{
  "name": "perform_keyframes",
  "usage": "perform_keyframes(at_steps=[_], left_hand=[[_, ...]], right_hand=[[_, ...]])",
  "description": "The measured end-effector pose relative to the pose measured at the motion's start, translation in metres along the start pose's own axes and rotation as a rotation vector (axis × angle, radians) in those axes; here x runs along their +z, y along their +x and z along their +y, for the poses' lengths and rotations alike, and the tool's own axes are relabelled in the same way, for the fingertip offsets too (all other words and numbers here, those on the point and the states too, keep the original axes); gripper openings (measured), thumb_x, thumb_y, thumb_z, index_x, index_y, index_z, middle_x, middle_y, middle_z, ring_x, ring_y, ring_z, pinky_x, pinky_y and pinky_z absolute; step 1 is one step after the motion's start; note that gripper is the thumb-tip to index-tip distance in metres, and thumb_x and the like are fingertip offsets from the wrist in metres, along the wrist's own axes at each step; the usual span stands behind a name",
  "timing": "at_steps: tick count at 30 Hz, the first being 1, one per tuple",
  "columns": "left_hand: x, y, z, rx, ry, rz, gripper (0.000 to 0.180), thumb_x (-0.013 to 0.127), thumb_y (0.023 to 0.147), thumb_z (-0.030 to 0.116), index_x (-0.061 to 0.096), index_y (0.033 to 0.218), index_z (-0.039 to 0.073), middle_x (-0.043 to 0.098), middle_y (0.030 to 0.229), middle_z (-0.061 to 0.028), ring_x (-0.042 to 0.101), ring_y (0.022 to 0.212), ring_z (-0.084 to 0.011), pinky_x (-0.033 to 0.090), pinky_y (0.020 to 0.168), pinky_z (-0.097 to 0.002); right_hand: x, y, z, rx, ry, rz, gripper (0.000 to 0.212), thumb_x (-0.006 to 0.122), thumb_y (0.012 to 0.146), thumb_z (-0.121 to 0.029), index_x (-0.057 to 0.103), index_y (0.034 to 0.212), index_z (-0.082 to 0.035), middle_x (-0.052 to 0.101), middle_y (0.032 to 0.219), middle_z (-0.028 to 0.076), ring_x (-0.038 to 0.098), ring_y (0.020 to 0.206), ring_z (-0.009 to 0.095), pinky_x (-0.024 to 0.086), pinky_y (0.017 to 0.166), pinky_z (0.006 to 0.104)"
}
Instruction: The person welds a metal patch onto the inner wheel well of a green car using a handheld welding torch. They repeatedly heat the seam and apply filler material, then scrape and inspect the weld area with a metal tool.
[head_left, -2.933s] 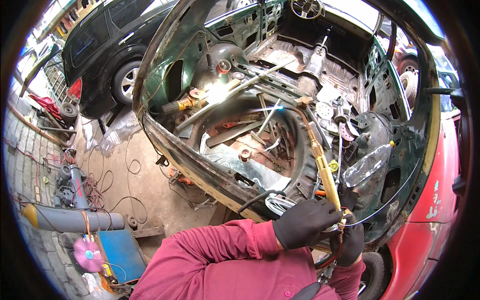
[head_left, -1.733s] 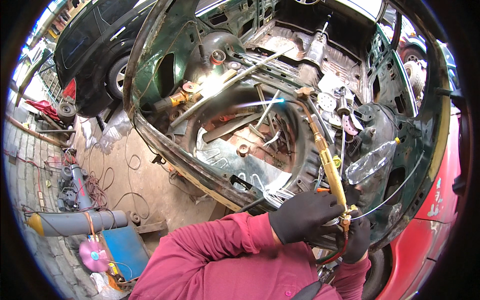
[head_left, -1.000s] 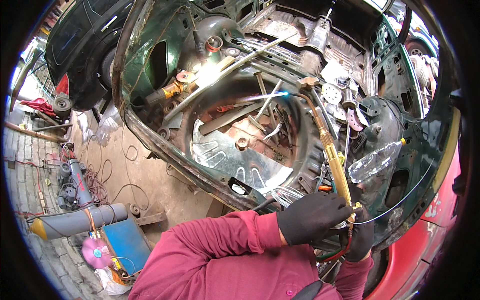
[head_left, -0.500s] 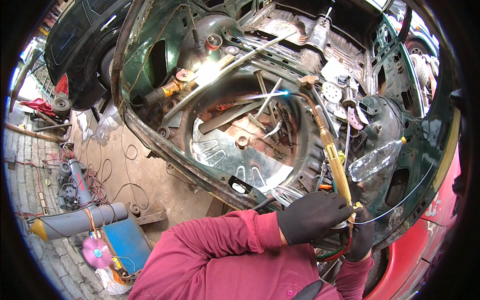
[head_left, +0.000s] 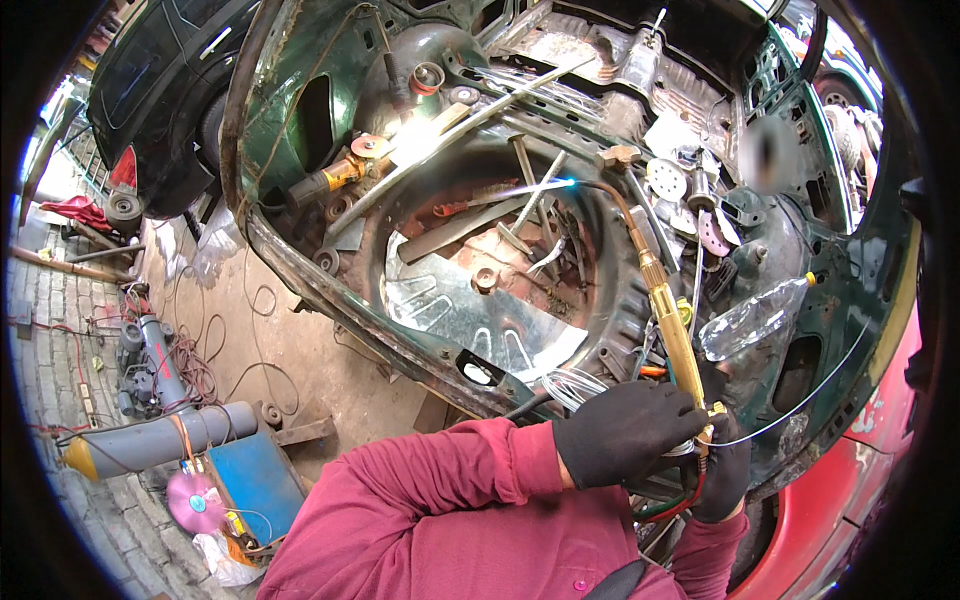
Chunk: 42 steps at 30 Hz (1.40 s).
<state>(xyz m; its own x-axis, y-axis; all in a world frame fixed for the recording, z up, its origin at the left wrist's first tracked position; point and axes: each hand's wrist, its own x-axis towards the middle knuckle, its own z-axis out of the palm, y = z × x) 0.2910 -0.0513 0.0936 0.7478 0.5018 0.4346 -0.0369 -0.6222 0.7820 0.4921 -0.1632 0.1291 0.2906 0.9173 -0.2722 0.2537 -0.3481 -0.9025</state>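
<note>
A brass gas welding torch (head_left: 677, 340) points up and away, with a thin blue-white flame (head_left: 540, 189) burning leftward from its bent tip. My left hand (head_left: 625, 430), black-gloved, has its fingers closed at the torch's valve end. Behind and below that end, my right hand (head_left: 722, 478) is gripping the torch, also gloved; its fingers are partly hidden. Red and green hoses (head_left: 668, 508) run from the torch beneath my hands. A coil of silvery wire (head_left: 575, 388) passes under my left hand, and one wire strand (head_left: 800, 407) sticks out to the right.
Around me is a green car body's rear well (head_left: 610, 330) holding loose metal strips and tools. A hammer (head_left: 617, 157), an angle grinder (head_left: 335, 180) and a plastic bottle (head_left: 755, 320) lie about it. A gas cylinder (head_left: 165, 440) lies at left; a red car panel (head_left: 830, 520) stands right.
</note>
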Motion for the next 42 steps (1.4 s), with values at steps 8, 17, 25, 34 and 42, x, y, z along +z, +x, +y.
perform_keyframes(at_steps=[8,17,25,34,42], left_hand=[[-0.088,0.008,-0.027,-0.138,0.104,0.215,0.079,0.086,0.093,0.042,0.055,0.153,0.001,0.072,0.112,-0.0199,0.072,0.091,-0.0407,0.057,0.079,-0.0508],[-0.265,-0.038,-0.072,-0.555,0.386,0.134,0.046,0.07,0.108,0.004,0.063,0.154,0.002,0.081,0.129,-0.017,0.077,0.107,-0.0146,0.059,0.095,-0.0308],[-0.296,-0.075,-0.128,-1.095,0.359,-0.594,0.026,0.072,0.106,0.016,0.082,0.13,0.009,0.084,0.115,-0.015,0.081,0.095,-0.0251,0.062,0.087,-0.0406],[-0.248,-0.097,-0.216,-1.091,0.265,-1.177,0.027,0.07,0.101,0.032,0.086,0.117,0.017,0.081,0.101,-0.0181,0.077,0.093,-0.0395,0.061,0.084,-0.0479],[-0.227,-0.123,-0.252,-1.167,0.053,-1.31,0.027,0.07,0.1,0.03,0.086,0.12,0.018,0.083,0.107,-0.0142,0.079,0.097,-0.0366,0.062,0.089,-0.0464]], right_hand=[[-0.057,0.015,0.02,0.01,-0.237,0.05,0.039,0.06,0.114,-0.033,0.066,0.13,0.002,0.072,0.106,0.011,0.071,0.087,0.017,0.056,0.069,0.0306],[-0.151,0.081,-0.036,-0.132,-0.593,0.01,0.037,0.055,0.11,-0.027,0.058,0.132,0.003,0.066,0.116,0.02,0.065,0.091,0.025,0.052,0.077,0.0375],[-0.169,0.141,0.024,0.006,-0.454,-0.12,0.045,0.058,0.113,-0.028,0.056,0.142,0.006,0.062,0.125,0.021,0.064,0.103,0.026,0.052,0.086,0.0374],[0.008,0.184,0.075,0.49,-0.155,-0.418,0.06,0.054,0.114,-0.058,0.063,0.111,0.001,0.065,0.087,0.006,0.067,0.08,0.012,0.054,0.069,0.0307],[0.075,0.191,0.09,0.676,-0.143,-0.599,0.03,0.061,0.111,-0.026,0.069,0.116,0.003,0.072,0.097,0.012,0.066,0.087,0.016,0.054,0.081,0.0356]])
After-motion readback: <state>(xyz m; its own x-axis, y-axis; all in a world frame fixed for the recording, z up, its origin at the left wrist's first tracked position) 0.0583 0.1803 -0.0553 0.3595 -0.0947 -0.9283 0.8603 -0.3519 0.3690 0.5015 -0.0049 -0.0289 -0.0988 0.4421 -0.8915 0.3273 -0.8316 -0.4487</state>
